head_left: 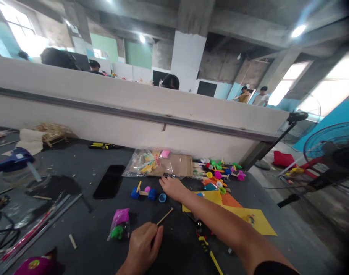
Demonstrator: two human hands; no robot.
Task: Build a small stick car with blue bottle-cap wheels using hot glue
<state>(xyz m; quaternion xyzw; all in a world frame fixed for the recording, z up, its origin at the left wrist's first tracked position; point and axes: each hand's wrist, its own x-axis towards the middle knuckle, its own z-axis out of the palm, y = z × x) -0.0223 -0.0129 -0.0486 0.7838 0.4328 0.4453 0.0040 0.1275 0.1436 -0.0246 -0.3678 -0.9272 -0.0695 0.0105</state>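
My left hand (144, 246), at the lower middle, is closed around a thin wooden stick (165, 216) that points up and to the right. My right hand (173, 188) reaches forward to the lower edge of a brown paper piece (181, 165) beside a clear plastic bag (141, 162) of small coloured parts. Its fingers are drawn together there; what they pinch, if anything, is hidden. Just left of it lie a blue bottle cap (162, 197) and a small assembly with blue wheels (143, 193), a wooden crosspiece and a pink cap.
A black phone (109, 181) and a small bag with purple and green pieces (120, 224) lie to the left. Yellow-handled pliers (204, 242) rest under my right forearm, near yellow sheets (257, 219). A blue glue gun (15, 160) stands far left; a fan (335, 152) is at right.
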